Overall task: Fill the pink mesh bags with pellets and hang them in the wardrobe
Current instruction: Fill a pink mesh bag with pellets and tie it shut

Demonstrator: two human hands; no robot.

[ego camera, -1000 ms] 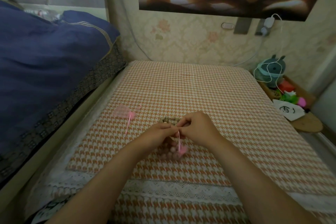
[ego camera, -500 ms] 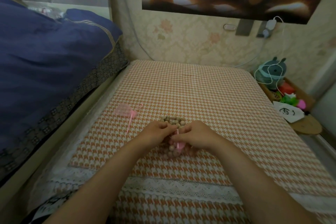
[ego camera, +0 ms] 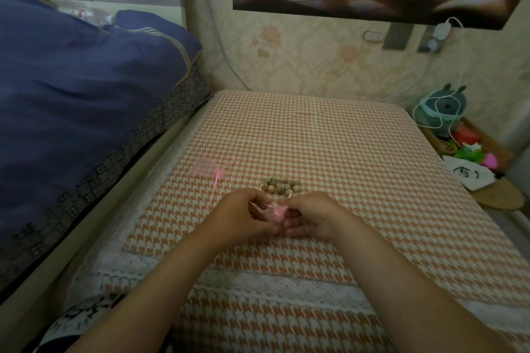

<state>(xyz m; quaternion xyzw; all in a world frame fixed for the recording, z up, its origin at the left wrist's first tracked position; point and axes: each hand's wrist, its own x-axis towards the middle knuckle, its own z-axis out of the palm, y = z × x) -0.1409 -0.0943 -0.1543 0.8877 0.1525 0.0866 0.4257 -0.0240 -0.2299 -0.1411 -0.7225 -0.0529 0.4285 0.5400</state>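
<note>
A small pink mesh bag [ego camera: 276, 212] with pellets inside sits between my two hands on the houndstooth cloth [ego camera: 329, 152]. My left hand [ego camera: 246, 216] pinches its ribbon on the left side. My right hand [ego camera: 311, 216] pinches the bag's neck from the right. A little heap of round tan pellets [ego camera: 281, 186] lies just beyond my fingers. A second pink mesh bag [ego camera: 207, 168], flat, with its ribbon trailing toward me, lies further left on the cloth.
A dark blue quilt [ego camera: 80, 100] on a bed rises along the left. At the right stands a low wooden shelf [ego camera: 499, 195] with a teal plush toy [ego camera: 440, 109], a white cable and small colourful items. Wallpapered wall and a poster close the far side.
My hands and the bag came down from a lifted position to the cloth. The pink ribbon, hanging down before, is now pulled sideways between my fingers.
</note>
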